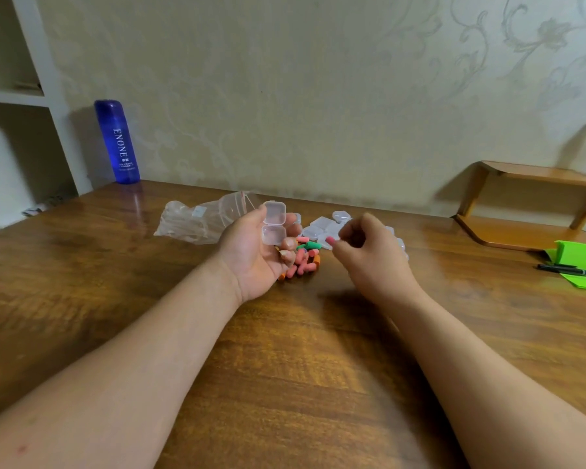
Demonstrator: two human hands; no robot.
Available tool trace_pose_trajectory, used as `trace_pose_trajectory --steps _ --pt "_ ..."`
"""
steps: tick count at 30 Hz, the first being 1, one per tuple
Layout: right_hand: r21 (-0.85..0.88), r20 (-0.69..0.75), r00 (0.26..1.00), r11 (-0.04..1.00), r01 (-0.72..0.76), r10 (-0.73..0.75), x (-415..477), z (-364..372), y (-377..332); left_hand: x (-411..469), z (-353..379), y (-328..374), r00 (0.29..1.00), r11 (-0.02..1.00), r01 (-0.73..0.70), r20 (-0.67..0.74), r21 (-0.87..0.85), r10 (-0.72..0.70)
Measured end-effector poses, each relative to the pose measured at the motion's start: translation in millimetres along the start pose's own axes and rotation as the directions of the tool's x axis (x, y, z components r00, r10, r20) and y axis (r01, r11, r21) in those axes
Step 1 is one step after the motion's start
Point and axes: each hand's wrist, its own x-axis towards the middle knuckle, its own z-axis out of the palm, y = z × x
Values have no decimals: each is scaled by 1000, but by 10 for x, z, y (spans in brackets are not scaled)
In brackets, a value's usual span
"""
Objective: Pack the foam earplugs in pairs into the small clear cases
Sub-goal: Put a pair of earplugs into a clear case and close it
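We judge the packing to be at an early stage. Our left hand (256,253) is turned palm up, its fingers curled round one small clear case (274,223) whose lid stands hinged open, and both halves look empty as far as we can see. Our right hand (369,252) hovers just to the right of it, thumb and fingertips pinching a single pink earplug (330,239), which has not yet gone into the case. Below and between the hands, a loose heap of earplugs (302,262), mostly pink with a few green and orange, lies on the wooden surface (285,350), so much of the stock is unpacked. Behind the heap sits a cluster of other clear cases (320,228), partly hidden by our right hand. We see no colour inside them, though they are too small and blurred for us to say whether any are filled. A crumpled clear plastic bag (197,221) rests to the left of the cases. What remains, in our view, is nearly everything: the first plug of this pair, its partner, closing the lid, then the same for each remaining case.
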Motion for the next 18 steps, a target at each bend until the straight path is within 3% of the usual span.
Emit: trace_pose_trajectory --steps 4,7,18 --pt "124 -61 985 978 167 -160 -58 33 -152 -45 70 -66 999 998 12 51 66 -15" --pt "86 -23 958 954 286 -285 -73 70 -245 -56 109 -90 993 996 -16 121 90 5" --pt "-77 38 916 913 402 -400 -74 201 -286 -84 125 -140 989 993 26 142 119 -43"
